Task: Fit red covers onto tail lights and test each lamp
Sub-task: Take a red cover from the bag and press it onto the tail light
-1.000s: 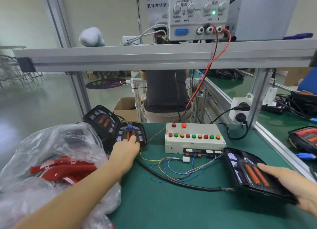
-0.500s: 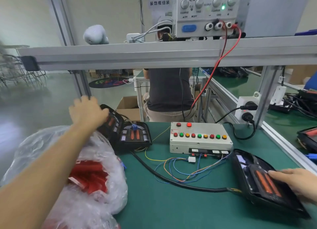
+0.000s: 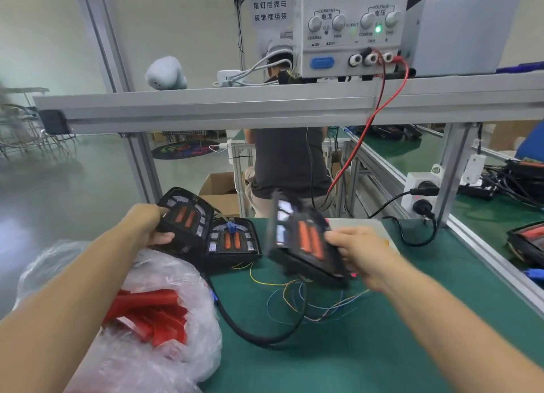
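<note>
Green table (image 3: 368, 348): your left hand (image 3: 147, 226) grips the rear lamp (image 3: 187, 220), right hand (image 3: 357, 252) holds a lifted lamp (image 3: 303, 239); covers (image 3: 150, 316) bagged left; mind the harness, set down flat

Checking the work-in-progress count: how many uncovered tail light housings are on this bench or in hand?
3. One tail light in the left hand at the bench's back-left; one lying beside it with a blue plug; one lifted in the right hand. More sit on the neighbouring bench, partly cut off.
</note>
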